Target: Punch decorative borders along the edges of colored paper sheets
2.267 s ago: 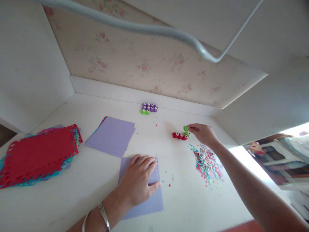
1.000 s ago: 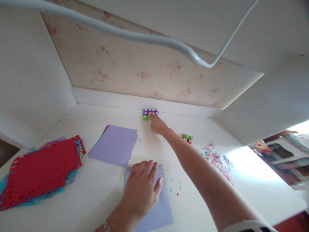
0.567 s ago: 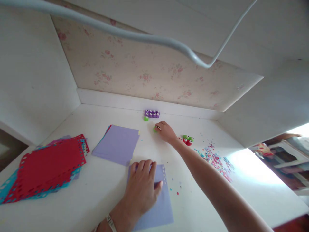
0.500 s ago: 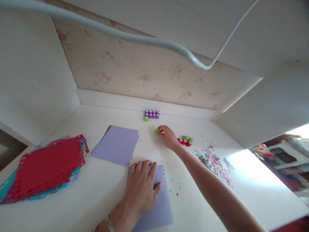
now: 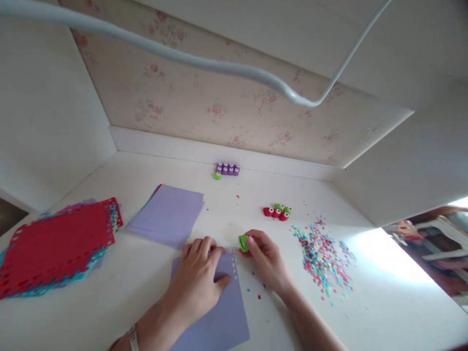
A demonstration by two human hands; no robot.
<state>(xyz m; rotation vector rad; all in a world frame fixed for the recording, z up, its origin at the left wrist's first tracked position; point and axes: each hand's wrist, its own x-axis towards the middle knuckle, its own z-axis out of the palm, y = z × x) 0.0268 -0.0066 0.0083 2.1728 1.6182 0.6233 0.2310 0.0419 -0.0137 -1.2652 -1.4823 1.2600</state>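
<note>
My right hand (image 5: 265, 258) pinches a small green paper punch (image 5: 243, 243) between thumb and fingers, its slotted side turned toward me. It is just right of the top corner of a purple paper sheet (image 5: 223, 321). Small holes run along the upper part of that sheet's right edge. My left hand (image 5: 199, 278) rests on the sheet with its fingers lying across the top and the thumb apart, pressing on the paper. Several red and green punches (image 5: 278, 212) stand grouped beyond my right hand. Against the back are purple punches (image 5: 227, 169) with one green punch (image 5: 217, 176).
To the left is a pile of red and blue sheets (image 5: 66, 243) with punched edges. A stack of uncut purple sheets (image 5: 168, 212) lies behind my left hand. Confetti (image 5: 325, 261) is heaped on the right. A white cable (image 5: 234, 66) hangs across the top.
My right hand has brought the green punch toward me, from the back of the table to beside the purple sheet's corner. My left hand stays on the sheet. The view has shifted slightly.
</note>
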